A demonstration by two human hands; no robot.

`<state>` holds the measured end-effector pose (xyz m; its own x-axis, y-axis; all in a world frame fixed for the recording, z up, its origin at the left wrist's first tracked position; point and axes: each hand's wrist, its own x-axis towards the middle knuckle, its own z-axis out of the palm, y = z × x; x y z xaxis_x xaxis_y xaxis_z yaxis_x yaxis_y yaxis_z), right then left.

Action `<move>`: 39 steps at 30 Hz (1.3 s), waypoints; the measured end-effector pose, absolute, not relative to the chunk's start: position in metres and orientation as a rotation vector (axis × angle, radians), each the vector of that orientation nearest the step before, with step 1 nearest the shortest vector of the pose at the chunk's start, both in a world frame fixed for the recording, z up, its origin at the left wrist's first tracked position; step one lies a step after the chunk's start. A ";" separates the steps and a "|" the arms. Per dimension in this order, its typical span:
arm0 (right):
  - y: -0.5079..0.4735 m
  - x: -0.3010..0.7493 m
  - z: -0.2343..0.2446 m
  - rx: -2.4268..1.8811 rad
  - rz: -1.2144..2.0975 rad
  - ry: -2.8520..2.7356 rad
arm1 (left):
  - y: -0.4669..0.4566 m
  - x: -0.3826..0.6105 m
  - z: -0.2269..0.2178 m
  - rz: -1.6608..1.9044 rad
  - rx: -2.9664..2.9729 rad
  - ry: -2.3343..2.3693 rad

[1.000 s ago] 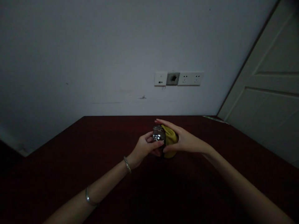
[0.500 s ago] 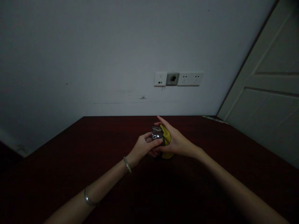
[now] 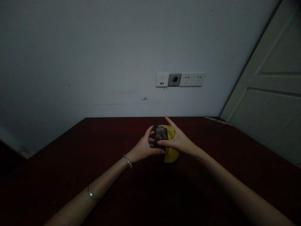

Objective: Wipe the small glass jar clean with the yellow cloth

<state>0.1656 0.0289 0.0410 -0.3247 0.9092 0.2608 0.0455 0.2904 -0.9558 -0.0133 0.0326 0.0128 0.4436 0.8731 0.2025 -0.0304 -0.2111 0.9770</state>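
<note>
Over the middle of a dark red table (image 3: 98, 175), both hands meet around a small shiny glass object (image 3: 161, 135). My left hand (image 3: 144, 147) grips it from the left with thumb and curled fingers. My right hand (image 3: 179, 140) presses a yellow cloth (image 3: 171, 153) against the object's right side, the forefinger stretched upward. Part of the cloth hangs below the right palm. The dim light hides the object's exact shape.
A pale wall stands behind the table with a row of sockets and a switch (image 3: 180, 79). A white panelled door (image 3: 272, 91) is at the right. A thin light strip (image 3: 217, 120) lies at the table's far right corner.
The right hand has turned and slid over the object, so more yellow cloth hangs below the palm. The left hand's fingers have shifted their grip a little. The object looks darker now.
</note>
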 end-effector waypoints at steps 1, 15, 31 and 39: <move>0.028 0.165 0.042 -0.895 1.182 -1.640 | 0.032 -0.013 0.013 1.010 1.585 0.746; 0.041 0.176 0.039 -1.010 1.119 -1.671 | 0.026 -0.012 0.015 1.140 1.595 0.808; 0.024 0.180 0.072 -0.897 0.654 -1.844 | 0.020 -0.009 0.018 1.146 1.776 0.818; 0.023 0.179 0.074 -0.876 0.331 -1.906 | 0.019 -0.009 0.020 1.177 1.759 0.793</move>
